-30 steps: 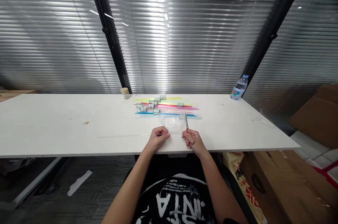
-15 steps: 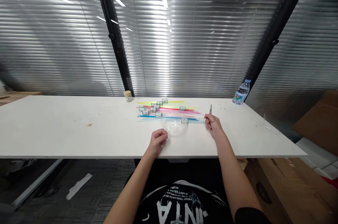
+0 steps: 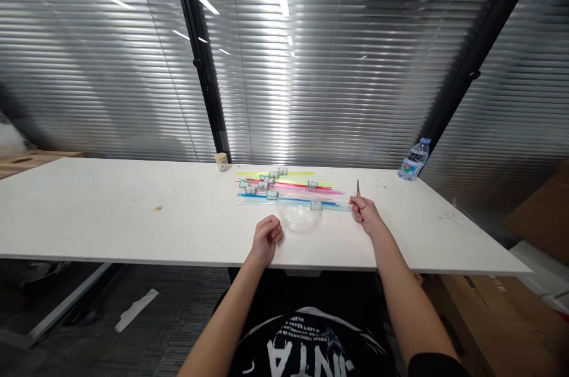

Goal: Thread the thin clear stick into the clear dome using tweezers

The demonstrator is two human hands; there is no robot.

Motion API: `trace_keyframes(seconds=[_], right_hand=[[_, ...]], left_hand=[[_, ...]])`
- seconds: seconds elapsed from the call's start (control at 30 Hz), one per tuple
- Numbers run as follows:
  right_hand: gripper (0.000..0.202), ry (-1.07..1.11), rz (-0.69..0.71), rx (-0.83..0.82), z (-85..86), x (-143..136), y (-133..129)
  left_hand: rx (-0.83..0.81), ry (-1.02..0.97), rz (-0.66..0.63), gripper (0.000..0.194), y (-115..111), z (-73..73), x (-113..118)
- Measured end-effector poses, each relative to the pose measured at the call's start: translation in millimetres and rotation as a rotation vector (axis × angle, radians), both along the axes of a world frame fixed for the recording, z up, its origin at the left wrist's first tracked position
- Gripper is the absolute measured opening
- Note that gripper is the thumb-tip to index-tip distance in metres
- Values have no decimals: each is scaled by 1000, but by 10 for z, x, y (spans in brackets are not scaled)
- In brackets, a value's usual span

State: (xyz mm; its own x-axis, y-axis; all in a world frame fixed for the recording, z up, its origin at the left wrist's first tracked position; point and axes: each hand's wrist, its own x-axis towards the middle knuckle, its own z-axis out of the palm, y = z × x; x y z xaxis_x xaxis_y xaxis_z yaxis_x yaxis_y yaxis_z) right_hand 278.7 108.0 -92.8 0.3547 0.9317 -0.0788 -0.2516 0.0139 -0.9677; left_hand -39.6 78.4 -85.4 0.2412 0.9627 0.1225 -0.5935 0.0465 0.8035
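In the head view my left hand [image 3: 267, 236] rests on the table with its fingers curled in. Whatever it may hold is hidden. Just right of it stands a clear, shallow bowl [image 3: 301, 220]. My right hand [image 3: 364, 213] is closed around the handles of small scissors [image 3: 358, 187], whose blades point up and away from me. Beyond the bowl lie several bundles of thin coloured strips [image 3: 306, 187], yellow, red, pink and blue, with printed paper bands [image 3: 272, 194] around them. The right ends of the blue ones reach close to my right hand.
A water bottle [image 3: 414, 159] stands at the back right of the white table [image 3: 111, 223]. A small jar with a beige lid [image 3: 221, 162] is at the back edge. Clear scraps [image 3: 452, 216] lie to the right. Cardboard boxes [image 3: 493, 318] stand beside the table.
The view has shifted slightly. My left fingers have curled further in, away from the bowl's edge. My right hand still holds the scissors upright.
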Motion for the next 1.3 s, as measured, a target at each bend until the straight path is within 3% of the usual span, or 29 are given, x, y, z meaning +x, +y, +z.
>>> trace_keyframes(seconds=[0.57, 0.7, 0.77, 0.8, 0.9, 1.1, 1.3], right_hand=[[16, -91, -45, -53, -39, -68, 71], [18, -11, -86, -11, 3, -68, 29], [17, 20, -125, 17, 28, -66, 6], [17, 32, -149, 32, 39, -63, -3], [18, 60, -233, 81, 64, -47, -20], [17, 108, -414, 115, 67, 7, -27], [16, 132, -441, 92, 74, -2, -64]], left_hand=[[-12, 97, 53, 29, 32, 44, -14], [190, 490, 185, 19, 332, 220, -159], [272, 603, 245, 20, 566, 333, -240], [434, 863, 356, 22, 690, 383, -275], [569, 1089, 428, 12, 1040, 486, -337], [848, 1543, 252, 10, 1497, 509, -176], [1065, 1817, 87, 19, 1757, 479, 77]])
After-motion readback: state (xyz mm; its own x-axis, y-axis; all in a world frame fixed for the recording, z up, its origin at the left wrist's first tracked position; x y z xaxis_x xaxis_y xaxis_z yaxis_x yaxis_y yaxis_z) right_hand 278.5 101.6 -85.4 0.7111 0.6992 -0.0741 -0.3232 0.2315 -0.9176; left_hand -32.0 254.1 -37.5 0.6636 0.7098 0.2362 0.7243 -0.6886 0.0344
